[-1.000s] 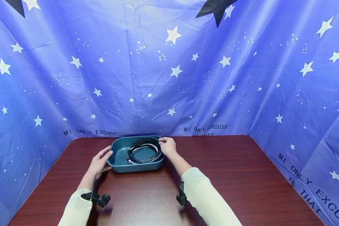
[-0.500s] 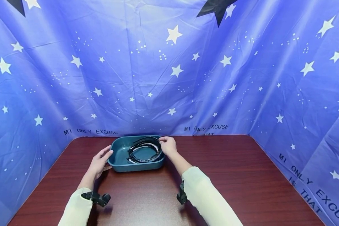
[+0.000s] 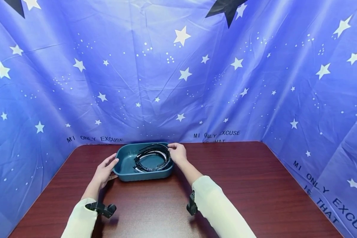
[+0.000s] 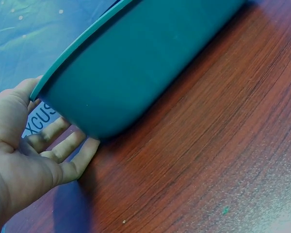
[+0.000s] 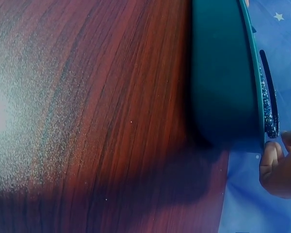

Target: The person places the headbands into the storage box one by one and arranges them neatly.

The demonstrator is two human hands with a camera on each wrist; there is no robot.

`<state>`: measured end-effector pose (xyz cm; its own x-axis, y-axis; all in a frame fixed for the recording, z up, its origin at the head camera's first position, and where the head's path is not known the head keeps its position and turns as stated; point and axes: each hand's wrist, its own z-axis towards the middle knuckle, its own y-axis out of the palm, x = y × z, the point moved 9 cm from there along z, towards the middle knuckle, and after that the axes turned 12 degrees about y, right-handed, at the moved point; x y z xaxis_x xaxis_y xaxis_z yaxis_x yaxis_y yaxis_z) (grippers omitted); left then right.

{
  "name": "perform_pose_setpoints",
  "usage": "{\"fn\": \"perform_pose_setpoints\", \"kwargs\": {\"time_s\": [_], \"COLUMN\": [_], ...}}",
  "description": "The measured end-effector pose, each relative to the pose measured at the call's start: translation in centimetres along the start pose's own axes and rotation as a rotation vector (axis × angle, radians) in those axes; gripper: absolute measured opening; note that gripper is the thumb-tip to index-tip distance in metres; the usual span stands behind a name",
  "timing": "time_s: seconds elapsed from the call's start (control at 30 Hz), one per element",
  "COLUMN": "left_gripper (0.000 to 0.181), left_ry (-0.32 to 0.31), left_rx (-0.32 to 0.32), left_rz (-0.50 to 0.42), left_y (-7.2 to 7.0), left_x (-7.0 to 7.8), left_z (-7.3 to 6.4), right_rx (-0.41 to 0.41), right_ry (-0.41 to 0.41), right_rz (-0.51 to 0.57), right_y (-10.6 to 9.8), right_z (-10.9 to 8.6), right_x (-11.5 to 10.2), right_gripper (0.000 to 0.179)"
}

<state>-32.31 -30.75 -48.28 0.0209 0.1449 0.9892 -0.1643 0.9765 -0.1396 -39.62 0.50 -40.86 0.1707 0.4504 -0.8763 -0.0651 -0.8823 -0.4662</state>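
Note:
A teal plastic storage box [image 3: 145,176] with rounded corners stands near the table's far edge. Several headbands [image 3: 167,161] lie stacked in its right half, mostly black and toothed, with a white one and a glittery one [image 5: 267,114] among them. At the box's left end my left hand [image 3: 103,171] holds on, thumb at the rim and other fingers [image 4: 72,145] spread low against the outer wall. My right hand [image 3: 177,154] pinches the rim at the far right corner, its curled fingers close beside the headbands; in the right wrist view it is partly cut off.
The dark red wood-grain table [image 3: 241,185] extends in front and to both sides. Blue star-printed cloth [image 3: 154,72] hangs behind the table and along its sides. A black wrist camera is strapped to each forearm, over the pale sleeves [image 3: 218,201].
Hands, box and headbands keep practically the same places through the last second. Only a very slight shift of the whole head view shows.

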Motion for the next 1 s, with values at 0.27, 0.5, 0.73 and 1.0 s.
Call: {"fn": "perform_pose_setpoints", "kwargs": {"time_s": [0.27,0.5,0.73,1.0], "left_gripper": [0.063,0.065,0.065,0.062], "left_ry": [0.0,-0.002,0.01,0.041], "left_rx": [0.0,0.003,0.009,0.011], "left_rz": [-0.002,0.012,0.028,0.096], "left_y": [-0.2,-0.3,-0.1,-0.2], "left_x": [0.1,0.0,0.3,1.9], "left_z": [-0.1,-0.4,-0.4,-0.3], "right_rx": [0.043,0.07,0.065,0.03], "right_ry": [-0.01,-0.021,0.027,0.042], "right_rz": [0.008,0.0,0.053,0.134], "right_y": [-1.0,-2.5,-4.4,-7.4], "right_z": [0.7,1.0,1.5,1.3], "right_x": [0.5,1.5,3.0,3.6], "right_gripper": [0.017,0.016,0.021,0.025]}}
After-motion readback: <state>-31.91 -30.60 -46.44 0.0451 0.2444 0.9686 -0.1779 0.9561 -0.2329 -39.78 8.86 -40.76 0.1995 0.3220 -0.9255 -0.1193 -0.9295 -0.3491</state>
